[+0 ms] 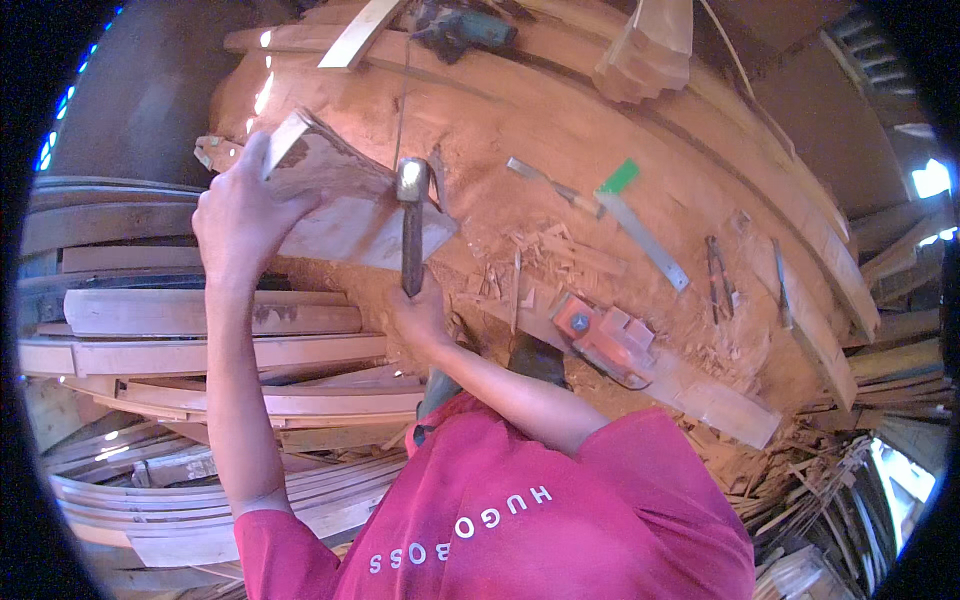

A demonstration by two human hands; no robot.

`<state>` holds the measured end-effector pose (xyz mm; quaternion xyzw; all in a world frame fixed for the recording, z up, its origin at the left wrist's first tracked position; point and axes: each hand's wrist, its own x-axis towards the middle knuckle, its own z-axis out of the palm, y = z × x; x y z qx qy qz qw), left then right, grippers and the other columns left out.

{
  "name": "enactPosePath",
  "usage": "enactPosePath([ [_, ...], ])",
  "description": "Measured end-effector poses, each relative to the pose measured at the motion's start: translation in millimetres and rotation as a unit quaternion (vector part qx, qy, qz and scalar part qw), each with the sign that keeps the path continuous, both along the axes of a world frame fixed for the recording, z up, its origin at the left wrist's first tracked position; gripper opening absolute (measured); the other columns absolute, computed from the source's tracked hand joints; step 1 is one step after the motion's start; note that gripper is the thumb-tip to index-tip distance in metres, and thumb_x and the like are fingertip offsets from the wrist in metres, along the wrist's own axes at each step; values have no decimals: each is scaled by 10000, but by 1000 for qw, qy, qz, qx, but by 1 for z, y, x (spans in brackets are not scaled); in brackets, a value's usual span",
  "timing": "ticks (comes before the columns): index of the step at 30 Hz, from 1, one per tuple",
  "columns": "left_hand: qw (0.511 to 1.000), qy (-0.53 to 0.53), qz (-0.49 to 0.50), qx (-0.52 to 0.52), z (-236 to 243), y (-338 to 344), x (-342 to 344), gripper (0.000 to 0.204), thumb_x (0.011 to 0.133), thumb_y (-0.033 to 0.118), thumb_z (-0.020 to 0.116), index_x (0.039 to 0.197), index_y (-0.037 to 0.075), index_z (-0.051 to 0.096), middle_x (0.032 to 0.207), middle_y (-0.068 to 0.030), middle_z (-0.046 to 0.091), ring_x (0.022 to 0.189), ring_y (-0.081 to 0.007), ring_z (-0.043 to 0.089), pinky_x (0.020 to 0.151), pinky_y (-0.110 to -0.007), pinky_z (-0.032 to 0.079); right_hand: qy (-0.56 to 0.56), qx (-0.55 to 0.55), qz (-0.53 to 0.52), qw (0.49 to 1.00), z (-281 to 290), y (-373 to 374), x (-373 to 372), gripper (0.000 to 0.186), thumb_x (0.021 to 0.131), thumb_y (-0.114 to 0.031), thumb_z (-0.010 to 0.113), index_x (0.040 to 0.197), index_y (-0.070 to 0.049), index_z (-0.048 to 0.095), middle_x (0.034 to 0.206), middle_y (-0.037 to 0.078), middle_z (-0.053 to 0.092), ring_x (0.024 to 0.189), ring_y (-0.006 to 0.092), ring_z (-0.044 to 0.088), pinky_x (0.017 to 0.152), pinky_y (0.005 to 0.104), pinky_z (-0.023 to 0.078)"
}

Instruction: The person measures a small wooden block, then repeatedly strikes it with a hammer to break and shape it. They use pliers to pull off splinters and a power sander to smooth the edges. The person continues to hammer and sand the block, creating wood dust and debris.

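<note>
Toward the upper left of the frame, the left hand (243,215) is clamped on the left end of a rough-edged wooden block (345,228), thumb on one side and fingers over the edge. Left of centre, the right hand (418,315) is closed around the handle of a hammer (412,240), whose metal head overlaps the block in view; whether they touch, I cannot tell. Right of centre, a chisel (553,185) lies just beside a green-ended metal square (643,238), with pincers (715,278) farther right. Below them, an orange planer (607,338) rests by wood shavings (560,255). A teal power tool (465,32) lies at the upper middle, and stacked timber (220,312) fills the left side.
</note>
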<state>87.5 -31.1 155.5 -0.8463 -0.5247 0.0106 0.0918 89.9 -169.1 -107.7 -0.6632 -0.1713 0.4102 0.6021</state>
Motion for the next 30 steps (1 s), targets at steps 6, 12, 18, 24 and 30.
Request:
enactPosePath([
  [6,1000,2,-21,13,-5,-1,4,612,673,455,850,1130,142,591,933,-159,728,902,-389,700,734,-498,554,371,69,-13,926,40,-5,17,139,849,-72,585,937,-85,479,635,18,470,450,160,489,392,354,407],
  [12,997,-39,-62,5,-8,6,-4,595,676,418,863,1121,121,603,921,-153,724,898,-379,694,739,-479,542,553,118,16,824,52,-39,46,140,834,-74,566,944,-99,482,597,8,450,407,130,420,363,300,360],
  [18,990,-133,-48,-10,-18,48,-74,586,670,410,889,1069,67,632,954,-129,720,925,-325,704,793,-426,534,746,306,-91,584,6,-29,107,90,813,-121,566,778,-146,486,586,-35,412,453,80,412,411,259,359],
  [24,992,-102,-64,-21,-22,41,-57,616,665,404,895,1093,56,620,949,-144,714,921,-335,698,787,-428,526,426,-5,-76,901,-55,-107,154,112,832,-184,609,792,-113,532,636,5,511,522,131,481,483,312,402],
  [30,992,-82,-97,1,-27,42,-72,645,676,369,897,1141,15,622,992,-175,712,924,-322,700,818,-406,528,-362,-312,117,871,-84,-145,248,485,753,-375,779,1116,-85,643,876,242,702,845,451,677,742,514,541],
])
